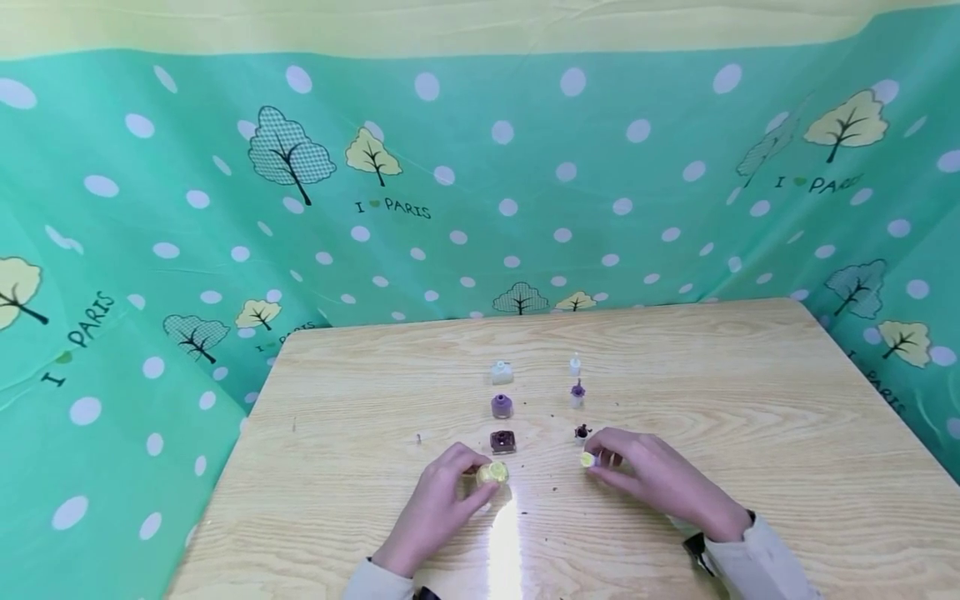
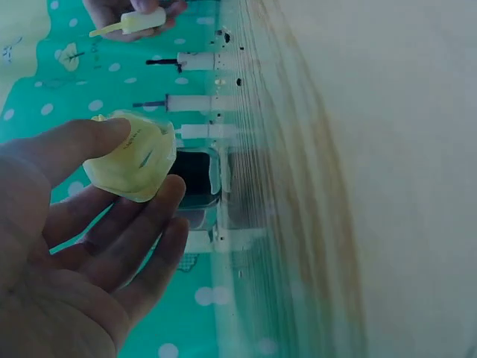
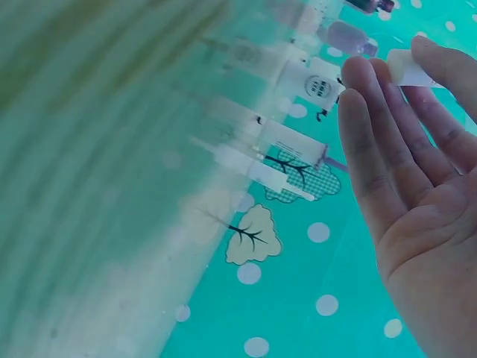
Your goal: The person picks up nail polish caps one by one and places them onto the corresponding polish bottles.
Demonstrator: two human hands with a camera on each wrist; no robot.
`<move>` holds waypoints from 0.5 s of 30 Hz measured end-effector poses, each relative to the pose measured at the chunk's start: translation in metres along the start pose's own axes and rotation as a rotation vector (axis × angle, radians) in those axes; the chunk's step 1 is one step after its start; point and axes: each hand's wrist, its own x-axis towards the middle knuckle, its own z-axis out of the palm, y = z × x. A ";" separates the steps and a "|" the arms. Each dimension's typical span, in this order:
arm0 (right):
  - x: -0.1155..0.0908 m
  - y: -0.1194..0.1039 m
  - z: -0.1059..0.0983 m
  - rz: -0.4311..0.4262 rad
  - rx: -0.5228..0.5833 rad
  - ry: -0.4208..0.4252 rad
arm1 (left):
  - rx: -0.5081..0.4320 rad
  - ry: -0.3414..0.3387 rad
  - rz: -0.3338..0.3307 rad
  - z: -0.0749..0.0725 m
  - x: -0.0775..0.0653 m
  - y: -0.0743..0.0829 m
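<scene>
My left hand (image 1: 442,496) grips a small yellow nail polish bottle (image 2: 136,162) between thumb and fingers, tilted above the table. Its neck shows without a cap in the head view. In my right hand (image 1: 637,468) a white nail polish cap (image 3: 406,68) is pinched; its yellow-coated brush (image 2: 104,30) points out in the left wrist view. Beyond the left hand, a dark bottle (image 1: 502,442), a purple bottle (image 1: 502,406) and a white bottle (image 1: 501,372) stand uncapped in a row. Near the right hand, a dark-brushed cap (image 1: 582,432) stands brush up.
Behind that cap stand a purple-brushed cap (image 1: 577,394) and a white-brushed cap (image 1: 575,365), brushes up. Small dark specks and a small purplish bit (image 1: 418,438) lie on the wooden table (image 1: 360,375). A green dotted cloth (image 1: 480,167) hangs behind the table and along its sides.
</scene>
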 end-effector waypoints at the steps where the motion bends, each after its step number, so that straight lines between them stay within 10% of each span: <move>1: 0.000 -0.001 -0.001 0.001 -0.003 0.002 | 0.005 0.004 0.002 0.000 0.000 0.001; 15: 0.002 -0.014 -0.015 -0.040 -0.014 0.103 | 0.071 0.077 0.089 -0.007 0.005 0.013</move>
